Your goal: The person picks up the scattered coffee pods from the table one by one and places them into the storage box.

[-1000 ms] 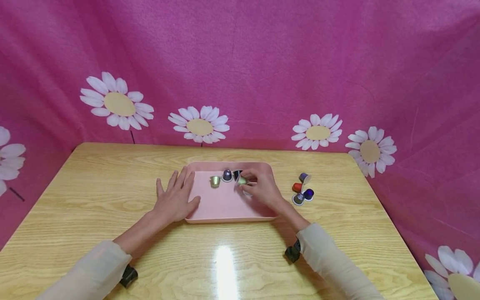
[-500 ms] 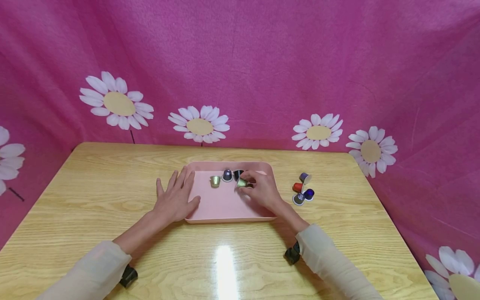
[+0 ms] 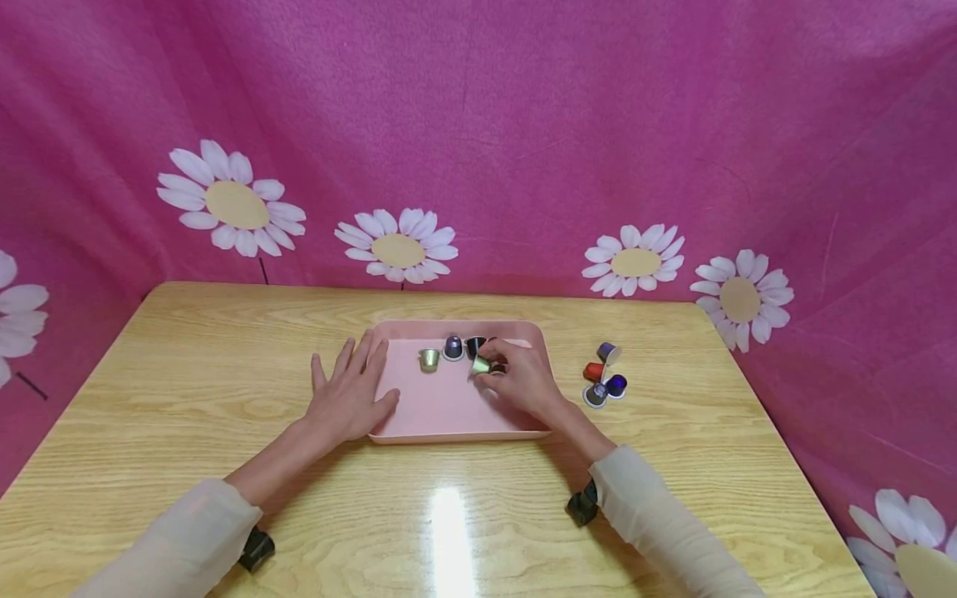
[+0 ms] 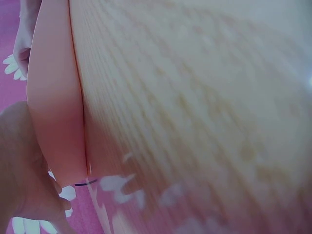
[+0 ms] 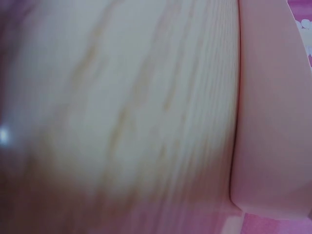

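Inside the pink tray (image 3: 434,419), my right hand (image 3: 523,378) pinches a light green coffee capsule (image 3: 481,365) between thumb and fingers. A black capsule (image 3: 474,346) lies just behind it, and a dark capsule (image 3: 498,369) is partly hidden under the hand. To the left a grey-purple capsule (image 3: 453,347) stands on its rim, beside a gold-green capsule (image 3: 429,360). My left hand (image 3: 347,399) lies with fingers spread over the tray's left edge. In the left wrist view the tray's outer wall (image 4: 56,92) shows beside that hand.
Right of the tray, on the wooden table (image 3: 299,515), sits a cluster of capsules: a purple-grey one (image 3: 607,352), a red one (image 3: 593,371), a blue one (image 3: 616,385) and a dark grey one (image 3: 596,394). A pink flowered cloth (image 3: 508,149) hangs behind.
The light green capsule in my right hand has tipped and shifted slightly down, with its pale lid turning out of sight. My left hand stays put.
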A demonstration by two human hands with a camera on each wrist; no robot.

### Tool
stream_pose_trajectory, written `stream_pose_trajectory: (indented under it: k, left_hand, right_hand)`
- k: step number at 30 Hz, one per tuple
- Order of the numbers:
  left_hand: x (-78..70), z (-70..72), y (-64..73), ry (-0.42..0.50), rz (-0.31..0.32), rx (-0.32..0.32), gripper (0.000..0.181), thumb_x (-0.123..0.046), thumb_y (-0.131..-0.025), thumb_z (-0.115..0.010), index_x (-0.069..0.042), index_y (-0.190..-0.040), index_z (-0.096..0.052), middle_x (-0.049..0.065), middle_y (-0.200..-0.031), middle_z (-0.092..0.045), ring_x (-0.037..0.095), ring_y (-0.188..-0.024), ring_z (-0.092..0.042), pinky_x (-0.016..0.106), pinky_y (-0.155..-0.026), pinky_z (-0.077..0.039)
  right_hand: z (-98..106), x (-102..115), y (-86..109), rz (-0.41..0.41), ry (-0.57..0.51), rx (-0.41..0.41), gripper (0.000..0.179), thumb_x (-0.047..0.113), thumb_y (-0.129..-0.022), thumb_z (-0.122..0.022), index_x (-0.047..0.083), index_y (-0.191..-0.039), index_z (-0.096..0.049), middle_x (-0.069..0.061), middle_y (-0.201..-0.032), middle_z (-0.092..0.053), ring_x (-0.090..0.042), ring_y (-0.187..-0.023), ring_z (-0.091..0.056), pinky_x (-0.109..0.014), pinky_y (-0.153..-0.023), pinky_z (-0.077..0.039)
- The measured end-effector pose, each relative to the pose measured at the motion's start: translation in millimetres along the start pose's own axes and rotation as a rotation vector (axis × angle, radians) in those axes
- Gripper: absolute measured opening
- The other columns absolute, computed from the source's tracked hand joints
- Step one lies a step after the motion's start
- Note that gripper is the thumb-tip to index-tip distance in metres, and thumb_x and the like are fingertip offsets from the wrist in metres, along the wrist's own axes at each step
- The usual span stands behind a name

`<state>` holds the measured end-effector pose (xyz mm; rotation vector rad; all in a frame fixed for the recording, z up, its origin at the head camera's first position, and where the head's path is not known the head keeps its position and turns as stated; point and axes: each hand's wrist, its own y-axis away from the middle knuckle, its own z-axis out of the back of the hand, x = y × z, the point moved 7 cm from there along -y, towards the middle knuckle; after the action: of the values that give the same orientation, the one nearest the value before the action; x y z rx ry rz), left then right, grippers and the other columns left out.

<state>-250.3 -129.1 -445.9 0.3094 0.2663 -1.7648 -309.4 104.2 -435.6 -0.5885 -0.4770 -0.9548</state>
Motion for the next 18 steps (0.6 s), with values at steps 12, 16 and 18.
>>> stream_pose_trajectory:
  k: [12, 16, 18]
  left_hand:
    - [0.4, -0.9, 0.3, -0.003, 0.009, 0.009, 0.079, -0.041, -0.097, -0.054, -0.003, -0.158, -0.022, 0.02, -0.165, -0.009, 0.045, -0.148, -0.009, 0.075, -0.106, 0.006]
    - [0.1, -0.3, 0.2, -0.006, 0.007, 0.007, 0.079, -0.041, -0.097, -0.055, -0.003, -0.158, -0.022, 0.02, -0.165, -0.009, 0.046, -0.148, -0.009, 0.076, -0.105, 0.005]
    - [0.4, -0.5, -0.1, -0.009, 0.008, 0.009, 0.079, -0.041, -0.097, -0.055, -0.003, -0.158, -0.022, 0.02, -0.165, -0.008, 0.045, -0.148, -0.009, 0.075, -0.105, 0.005]
  right_hand:
    - [-3.1, -1.9, 1.0, -0.029, 0.049, 0.023, 0.028, 0.006, -0.077, -0.086, 0.007, -0.101, -0.072, -0.001, -0.094, -0.073, -0.011, -0.083, -0.063, -0.027, -0.079, -0.054]
    - [-2.7, -1.6, 0.9, -0.016, 0.066, 0.014, 0.028, 0.007, -0.076, -0.086, 0.008, -0.101, -0.072, 0.0, -0.095, -0.073, -0.011, -0.084, -0.065, -0.028, -0.078, -0.055]
    - [-2.4, -1.2, 1.1, -0.012, 0.073, 0.011, 0.028, 0.007, -0.076, -0.086, 0.008, -0.1, -0.072, -0.001, -0.095, -0.074, -0.011, -0.084, -0.066, -0.028, -0.078, -0.055]
